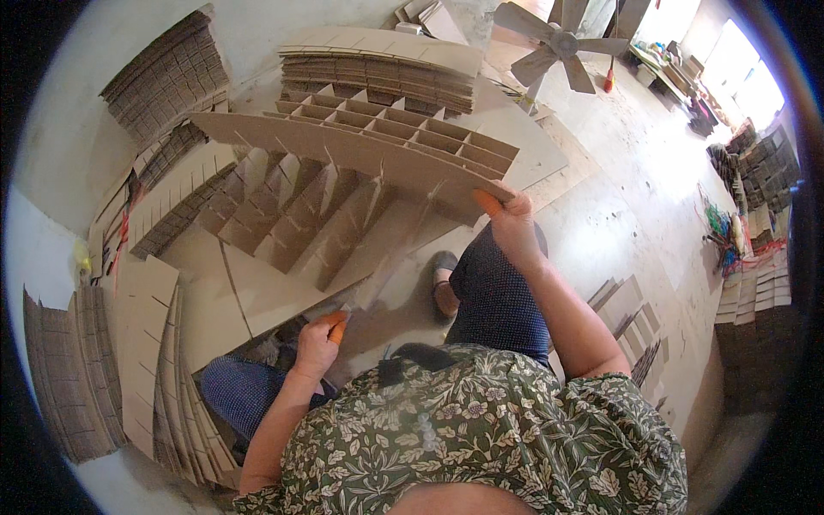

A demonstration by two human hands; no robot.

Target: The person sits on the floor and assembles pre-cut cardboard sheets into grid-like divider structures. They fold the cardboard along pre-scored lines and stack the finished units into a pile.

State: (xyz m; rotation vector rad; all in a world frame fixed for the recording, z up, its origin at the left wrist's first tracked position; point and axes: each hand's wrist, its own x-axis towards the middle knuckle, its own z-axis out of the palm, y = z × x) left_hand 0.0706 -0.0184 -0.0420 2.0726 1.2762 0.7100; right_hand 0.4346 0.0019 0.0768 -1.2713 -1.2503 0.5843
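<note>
My right hand [512, 225] grips the right end of a long slotted cardboard strip [352, 148], which stands on edge across the work board. Several shorter cardboard cross strips [296, 210] sit in its slots and fan toward me. Lower down, my left hand [319, 345] is closed in a pinch on the near end of another cardboard strip [382, 273], smeared by motion, that reaches up toward the long strip's right part. Orange finger covers show on both hands. Just behind the long strip lies an assembled cardboard divider grid [421, 130].
A thick stack of slotted strips [378, 73] stands behind the grid. More strip stacks lean at the left [163, 360] and far left [73, 378]. A fan [562, 45] stands at the back. Cardboard pieces [627, 322] lie on the floor by my right arm.
</note>
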